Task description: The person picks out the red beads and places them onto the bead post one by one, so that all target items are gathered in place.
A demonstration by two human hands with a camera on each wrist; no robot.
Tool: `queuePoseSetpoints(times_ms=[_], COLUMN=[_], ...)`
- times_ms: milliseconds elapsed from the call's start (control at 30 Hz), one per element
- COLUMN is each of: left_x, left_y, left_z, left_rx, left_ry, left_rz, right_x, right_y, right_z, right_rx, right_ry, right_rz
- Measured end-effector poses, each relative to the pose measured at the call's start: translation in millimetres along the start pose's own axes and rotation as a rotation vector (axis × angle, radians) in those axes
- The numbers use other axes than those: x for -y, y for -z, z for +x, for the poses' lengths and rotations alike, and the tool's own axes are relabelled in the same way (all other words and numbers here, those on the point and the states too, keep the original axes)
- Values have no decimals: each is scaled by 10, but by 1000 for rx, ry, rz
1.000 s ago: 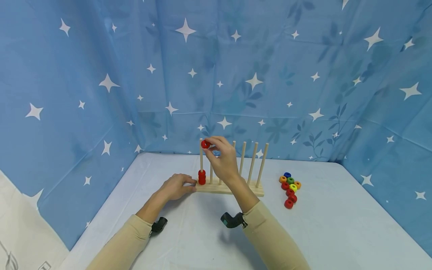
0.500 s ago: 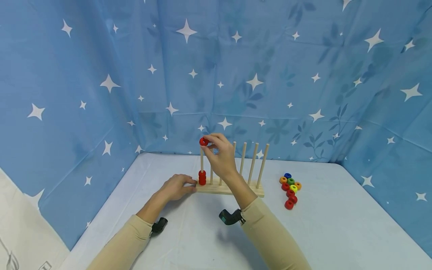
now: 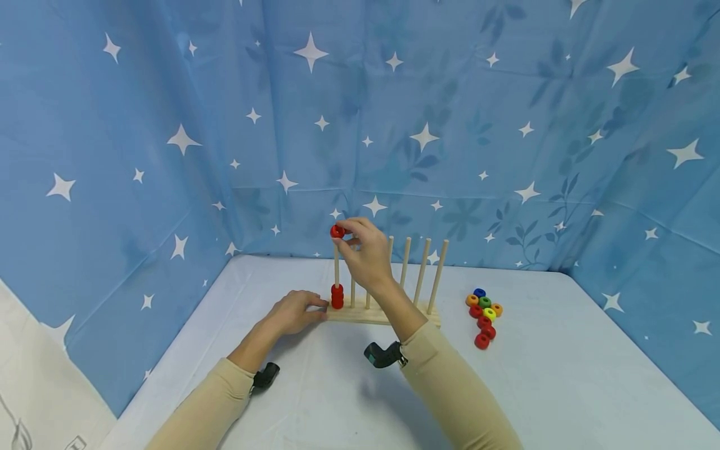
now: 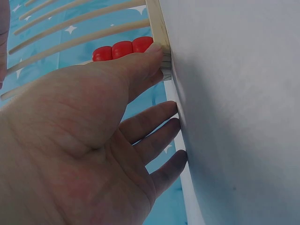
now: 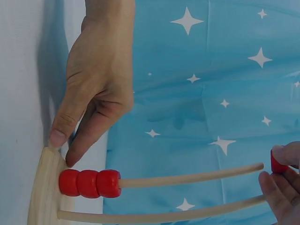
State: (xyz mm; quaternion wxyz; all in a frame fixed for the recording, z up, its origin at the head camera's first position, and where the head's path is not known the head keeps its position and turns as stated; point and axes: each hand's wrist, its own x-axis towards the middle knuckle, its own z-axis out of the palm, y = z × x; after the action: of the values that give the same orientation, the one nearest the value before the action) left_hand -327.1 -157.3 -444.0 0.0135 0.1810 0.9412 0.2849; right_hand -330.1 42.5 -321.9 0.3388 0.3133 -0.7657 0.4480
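A wooden peg stand (image 3: 365, 315) with upright pegs is on the table. Three red beads (image 5: 88, 183) are stacked at the foot of its leftmost peg. My left hand (image 3: 292, 312) holds the left end of the base between thumb and index finger; the other fingers (image 4: 161, 140) are spread beside it. Between thumb and fingertips, my right hand (image 3: 368, 255) pinches another red bead (image 3: 337, 231) at the tip of that leftmost peg. In the right wrist view this held bead (image 5: 277, 163) is just off the peg's end. My right hand partly hides the middle pegs.
Loose beads lie in a cluster to the right of the stand: several red ones (image 3: 482, 340), a yellow (image 3: 489, 314), a green (image 3: 484, 302), a blue (image 3: 479, 292) and orange ones (image 3: 472, 300). A blue star-patterned curtain (image 3: 360, 156) hangs behind the white table (image 3: 562, 362).
My right hand has moved slightly left and up with the red bead, from beside the leftmost peg to its tip. My left hand stays on the base.
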Motion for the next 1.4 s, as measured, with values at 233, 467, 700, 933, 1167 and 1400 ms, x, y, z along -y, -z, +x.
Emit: queuePoseSetpoints(times_ms=[233,467,700,933,1167,1400], left_x=[13,12,5,0,8,7], left_y=[-6,-2,-1,-7,-29,-9], left_z=[-5,-6,-6,-14,-4,-11], left_rx=[-1,-3,-5,-1,-3,0], left_ry=[-1,-2,2,11,9,8], left_rz=[0,4,6,0,-2,8], right_x=[31,35,27,26,21,12], right_y=[4,-1,-10,1,9,-20], right_z=[31,37,57,69,57,73], right_rx=[47,57,59,65,72,74], right_ry=[-43,-52,-54,-70,-87,-65], right_rz=[-19,-52,-85,-105,-87,-128])
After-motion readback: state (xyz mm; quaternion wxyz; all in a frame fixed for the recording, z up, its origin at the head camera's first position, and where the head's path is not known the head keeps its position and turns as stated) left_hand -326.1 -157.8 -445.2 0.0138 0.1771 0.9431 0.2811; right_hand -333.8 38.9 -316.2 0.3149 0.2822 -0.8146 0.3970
